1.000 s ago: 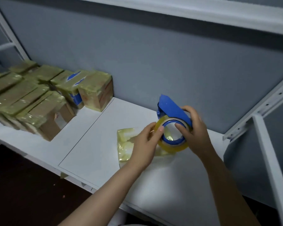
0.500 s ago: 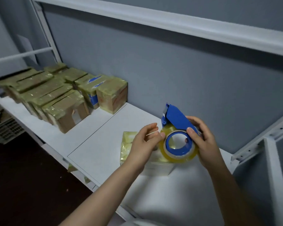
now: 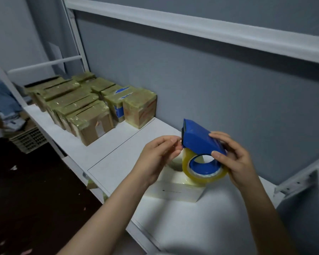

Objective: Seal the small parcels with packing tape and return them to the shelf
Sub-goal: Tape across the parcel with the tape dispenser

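My right hand [image 3: 236, 162] grips a blue tape dispenser [image 3: 197, 140] loaded with a roll of clear yellowish packing tape [image 3: 201, 176]. It hangs just above a small white parcel [image 3: 175, 190] that lies flat on the white shelf [image 3: 118, 159]. The fingertips of my left hand [image 3: 158, 155] are pinched together at the dispenser's cutter end, where the loose tape end would be. The tape end itself is too thin to make out. My hands and the dispenser cover most of the parcel's top.
Several taped cardboard parcels [image 3: 92, 107] stand packed together at the shelf's left end against the grey back wall. A white upright and bracket [image 3: 302, 179] close the shelf on the right. An upper shelf beam [image 3: 191, 28] runs overhead. A crate [image 3: 28, 140] sits on the dark floor at left.
Both hands lifted the dispenser slightly and tilted its cutter end toward my left hand, whose fingers have moved from the roll up to the cutter. The view has swung left and closer.
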